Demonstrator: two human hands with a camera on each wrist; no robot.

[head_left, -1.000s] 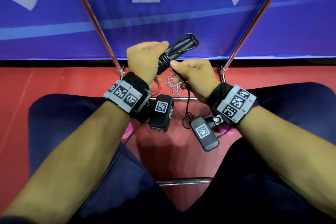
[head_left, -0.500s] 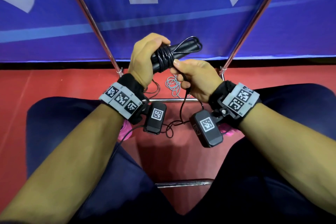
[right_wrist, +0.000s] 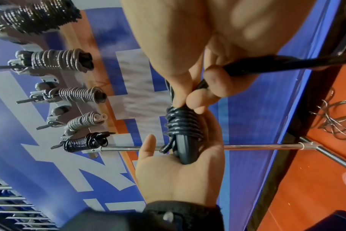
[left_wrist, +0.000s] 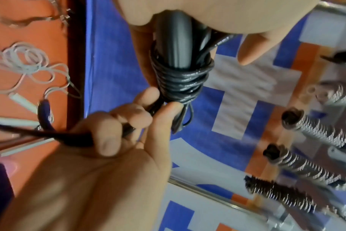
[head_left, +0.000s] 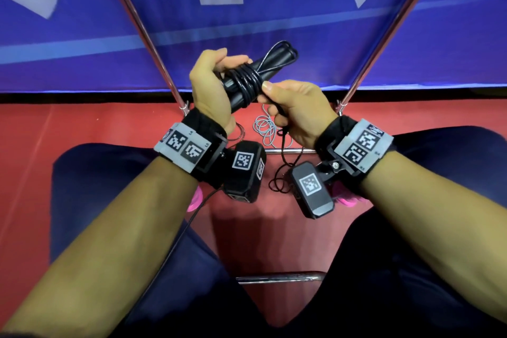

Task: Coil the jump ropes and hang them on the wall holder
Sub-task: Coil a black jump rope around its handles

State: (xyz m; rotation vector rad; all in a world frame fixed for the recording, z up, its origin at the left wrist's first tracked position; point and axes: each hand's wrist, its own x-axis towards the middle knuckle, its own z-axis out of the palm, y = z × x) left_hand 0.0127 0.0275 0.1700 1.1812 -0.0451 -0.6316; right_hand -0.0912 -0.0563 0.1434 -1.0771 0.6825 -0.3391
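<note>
We find the left hand (head_left: 208,88), fingers curled round the handles (head_left: 271,63), over the floor (head_left: 68,132), and the right hand (head_left: 299,110) pinching the loose cord (right_wrist: 267,64) beside the coil (head_left: 247,82); we advise steady tension and each turn laid snug against the last.

handles (head_left: 274,62): lower ends hidden in left hand (head_left: 210,88) | hung ropes (left_wrist: 318,129): blurred

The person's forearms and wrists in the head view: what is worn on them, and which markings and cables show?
Both forearms are bare, with no sleeves. The left wristband and right wristband are black fabric, each carrying a grey plate with two black-and-white square code markers. A black camera box with one such marker is mounted at each wrist. A thin black cable runs from the left box.
</note>
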